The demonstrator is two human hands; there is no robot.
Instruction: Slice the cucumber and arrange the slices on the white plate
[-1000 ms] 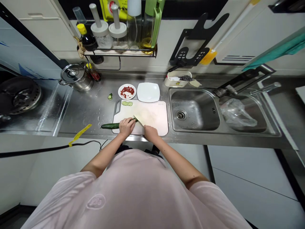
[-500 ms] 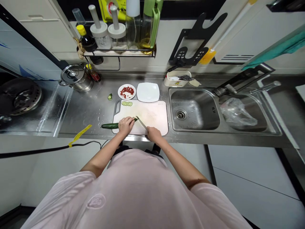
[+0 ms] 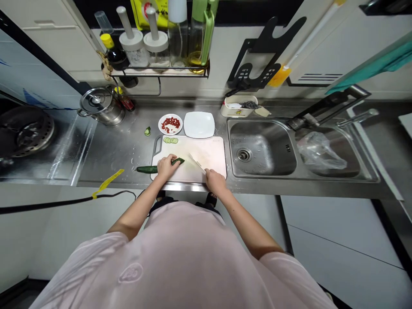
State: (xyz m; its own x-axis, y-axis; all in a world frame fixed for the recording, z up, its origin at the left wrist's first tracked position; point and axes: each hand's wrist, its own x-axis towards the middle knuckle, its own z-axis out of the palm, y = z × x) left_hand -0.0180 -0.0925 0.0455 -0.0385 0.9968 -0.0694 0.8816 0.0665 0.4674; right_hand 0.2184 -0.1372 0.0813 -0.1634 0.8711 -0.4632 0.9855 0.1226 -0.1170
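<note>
At the metal counter (image 3: 112, 150), bending over the board (image 3: 206, 150) with both hands. Pressing the cucumber (image 3: 146, 169) down with the left hand (image 3: 166, 167), curling its fingers narrowly over the green skin near the right end. Resting that cucumber partly on the board, sticking its left end out past the board's edge over the counter. Gripping the knife (image 3: 197, 163) in the right hand (image 3: 215, 182), closing the fingers round the handle. Pointing the blade away from the body and slanting it to the left, apart from the cucumber's end; holding it perhaps just above the board, seeing it too small to be sure.

Having a short row of overlapping slices (image 3: 170, 140) by the board's far left corner. Facing a white plate (image 3: 199, 125) just beyond the board and, beside it on the left, a dish (image 3: 170, 123) bearing red bits (image 3: 170, 124). Seeing scraps (image 3: 147, 131) of green on the counter, left of the dish. Having a lidded pot (image 3: 102, 105) farther left, near a bottle (image 3: 124, 99) with a yellow cap. Standing with the sink (image 3: 264, 148) to the right of the board, showing a clear bag (image 3: 322, 150) in its right basin.
</note>
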